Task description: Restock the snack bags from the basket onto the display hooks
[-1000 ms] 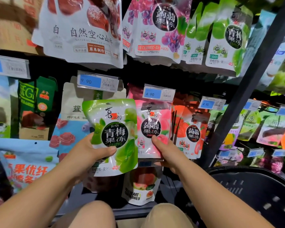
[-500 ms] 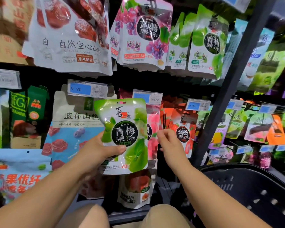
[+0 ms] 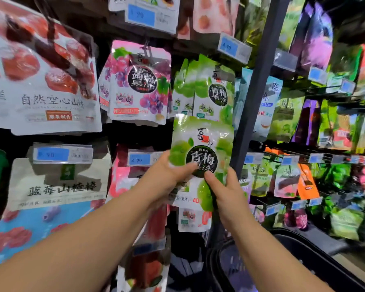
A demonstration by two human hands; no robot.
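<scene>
Both grips close on one glossy green plastic snack bag with a round black label, held upright in front of the display. The left grip, a bare hand, clasps the bag's left edge, its thumb laid across the front at the black label and the fingers hidden behind. The right grip, also bare, takes the lower right edge, thumb pressed on the front just under the label and fingers curled round the side. Directly above the two grips hangs a row of matching green plastic bags; the top of the held bag overlaps their lower edges, and whether it touches a hook cannot be told. Up and to the left of the left grip hangs a purple grape-printed bag, and just beside that grip's knuckles sits a blue price tag above a pink bag. A dark upright metal post rises just right of the right grip. Below the right grip and forearm lies a black plastic basket
</scene>
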